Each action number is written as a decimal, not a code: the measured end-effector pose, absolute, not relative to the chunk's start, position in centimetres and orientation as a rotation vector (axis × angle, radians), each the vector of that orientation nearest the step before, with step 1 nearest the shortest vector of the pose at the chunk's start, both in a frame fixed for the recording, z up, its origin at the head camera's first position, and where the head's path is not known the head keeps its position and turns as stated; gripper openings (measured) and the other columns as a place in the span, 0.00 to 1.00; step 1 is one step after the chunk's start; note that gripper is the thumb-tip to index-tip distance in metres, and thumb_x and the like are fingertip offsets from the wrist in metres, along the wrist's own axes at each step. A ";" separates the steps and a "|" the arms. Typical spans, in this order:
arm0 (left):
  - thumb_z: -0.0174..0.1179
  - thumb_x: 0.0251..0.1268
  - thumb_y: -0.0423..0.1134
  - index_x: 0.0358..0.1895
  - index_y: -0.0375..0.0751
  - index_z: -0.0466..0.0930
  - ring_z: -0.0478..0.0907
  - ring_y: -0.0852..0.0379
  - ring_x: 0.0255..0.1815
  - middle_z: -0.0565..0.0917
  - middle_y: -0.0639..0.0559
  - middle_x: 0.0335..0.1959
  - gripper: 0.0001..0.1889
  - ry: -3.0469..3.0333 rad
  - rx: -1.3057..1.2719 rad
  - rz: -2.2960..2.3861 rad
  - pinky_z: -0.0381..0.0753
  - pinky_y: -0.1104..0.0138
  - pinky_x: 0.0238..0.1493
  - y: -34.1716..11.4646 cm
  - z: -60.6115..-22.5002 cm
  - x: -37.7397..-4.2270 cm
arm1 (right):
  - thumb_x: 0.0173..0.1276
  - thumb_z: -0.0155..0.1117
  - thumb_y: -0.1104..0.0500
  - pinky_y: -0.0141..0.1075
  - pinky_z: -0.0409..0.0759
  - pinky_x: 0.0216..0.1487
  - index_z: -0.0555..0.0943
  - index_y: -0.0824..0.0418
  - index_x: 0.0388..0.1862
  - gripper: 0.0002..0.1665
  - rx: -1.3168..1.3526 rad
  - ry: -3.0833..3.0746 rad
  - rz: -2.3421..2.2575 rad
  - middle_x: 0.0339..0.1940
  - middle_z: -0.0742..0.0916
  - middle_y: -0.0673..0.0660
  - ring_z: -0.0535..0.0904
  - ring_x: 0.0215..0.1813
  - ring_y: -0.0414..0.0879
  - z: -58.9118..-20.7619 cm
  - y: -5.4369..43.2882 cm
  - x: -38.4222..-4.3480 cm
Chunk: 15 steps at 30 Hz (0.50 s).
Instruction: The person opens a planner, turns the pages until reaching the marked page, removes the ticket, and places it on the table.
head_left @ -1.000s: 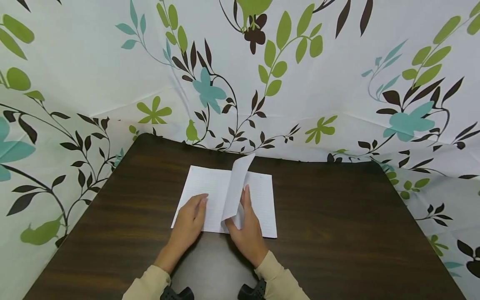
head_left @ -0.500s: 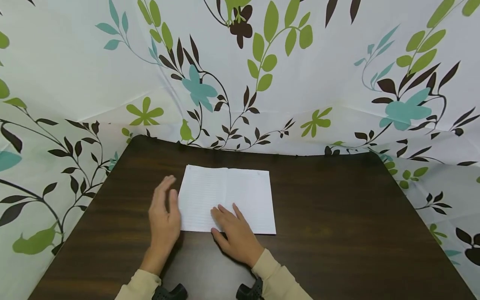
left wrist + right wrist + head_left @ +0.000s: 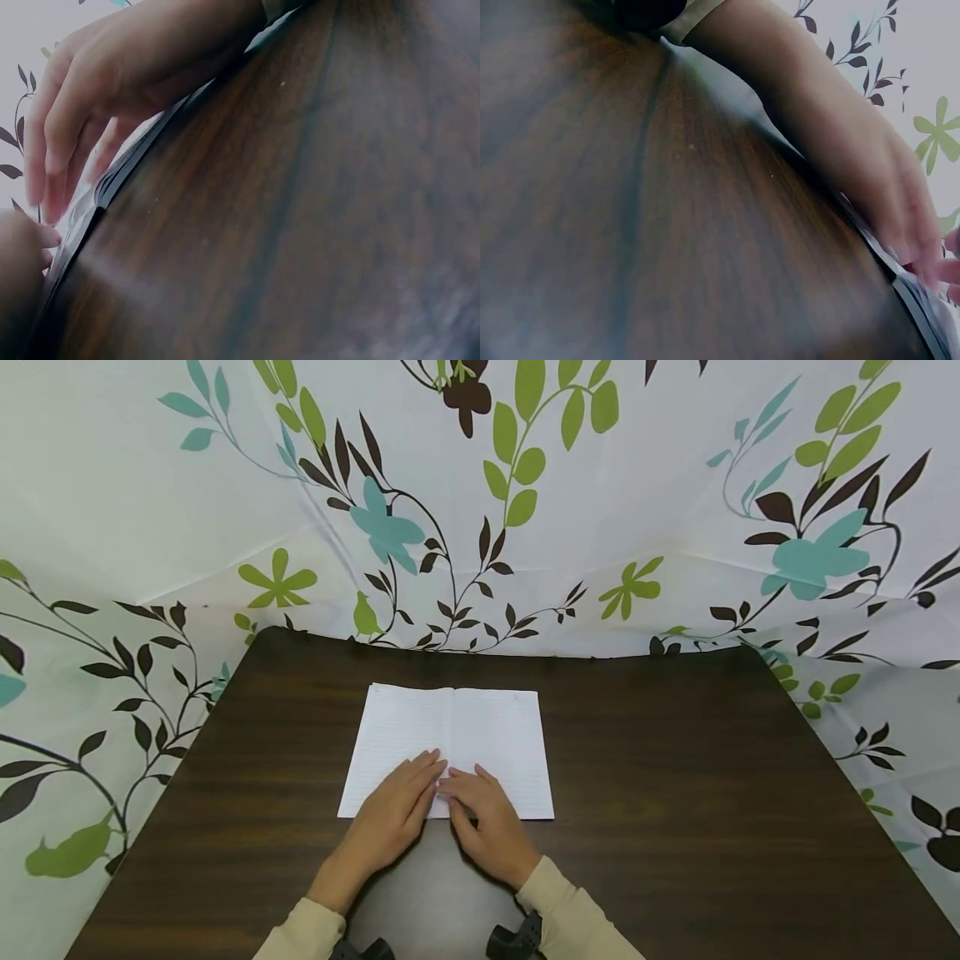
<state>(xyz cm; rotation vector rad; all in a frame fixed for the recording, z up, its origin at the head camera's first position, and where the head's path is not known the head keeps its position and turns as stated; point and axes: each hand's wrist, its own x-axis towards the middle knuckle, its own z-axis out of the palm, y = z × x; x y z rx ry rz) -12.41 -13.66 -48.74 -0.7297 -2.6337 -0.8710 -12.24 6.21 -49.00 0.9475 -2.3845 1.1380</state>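
Note:
An open notebook (image 3: pixel 498 735) with white lined pages lies flat on the dark wooden table. My left hand (image 3: pixel 393 810) rests on the lower part of its left page, fingers stretched toward the centre fold. Across the fold, my right hand (image 3: pixel 491 827) touches the lower right page with its fingers loosely extended. The two hands' fingertips meet near the fold, and neither hand grips a page. In the left wrist view, the left hand (image 3: pixel 112 82) arches over the notebook's edge with fingers pointing down. The right wrist view shows the right hand (image 3: pixel 877 187) reaching down to the page stack.
The wooden table (image 3: pixel 675 793) extends to both sides of the notebook. A white cloth (image 3: pixel 585 510) printed with leaves and flowers hangs behind and beside it. Black wrist devices (image 3: pixel 516 935) sit by the beige sleeves (image 3: pixel 577 910).
A page standing upright between the hands went down flat. The left hand moved off to the notebook's left side, then came back onto the left page near the fold. The right hand shifted slightly right.

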 end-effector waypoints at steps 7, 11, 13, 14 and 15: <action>0.60 0.76 0.37 0.71 0.37 0.77 0.70 0.44 0.75 0.75 0.40 0.72 0.23 -2.654 -0.762 -0.738 0.67 0.48 0.75 -13.9 -48.9 -12.6 | 0.70 0.66 0.65 0.67 0.63 0.73 0.81 0.68 0.63 0.22 0.656 -2.326 0.960 0.61 0.86 0.63 0.77 0.70 0.59 -49.2 8.3 -12.2; 0.60 0.76 0.38 0.71 0.38 0.77 0.70 0.44 0.75 0.75 0.40 0.73 0.23 -2.654 -0.762 -0.737 0.67 0.48 0.75 -14.0 -48.9 -12.7 | 0.69 0.66 0.64 0.71 0.56 0.74 0.76 0.75 0.67 0.29 0.487 -2.339 0.906 0.64 0.83 0.69 0.74 0.73 0.64 -49.3 9.8 -12.5; 0.60 0.76 0.38 0.71 0.38 0.76 0.70 0.44 0.75 0.75 0.41 0.73 0.23 -2.657 -0.761 -0.742 0.66 0.48 0.75 -14.0 -49.0 -12.7 | 0.68 0.66 0.63 0.71 0.53 0.74 0.74 0.77 0.68 0.31 0.419 -2.354 0.908 0.65 0.82 0.71 0.72 0.73 0.65 -49.3 10.5 -12.7; 0.60 0.76 0.38 0.71 0.38 0.76 0.69 0.44 0.76 0.75 0.41 0.73 0.23 -2.660 -0.758 -0.746 0.66 0.48 0.75 -14.0 -49.0 -12.7 | 0.68 0.66 0.63 0.71 0.52 0.75 0.73 0.78 0.68 0.32 0.391 -2.368 0.911 0.66 0.81 0.72 0.72 0.74 0.65 -49.3 10.8 -12.7; 0.60 0.76 0.38 0.71 0.38 0.76 0.69 0.44 0.76 0.75 0.41 0.73 0.23 -2.666 -0.755 -0.748 0.66 0.48 0.76 -14.0 -49.0 -12.6 | 0.68 0.66 0.63 0.71 0.51 0.75 0.72 0.78 0.69 0.33 0.369 -2.383 0.912 0.67 0.81 0.72 0.72 0.74 0.65 -49.3 11.0 -12.7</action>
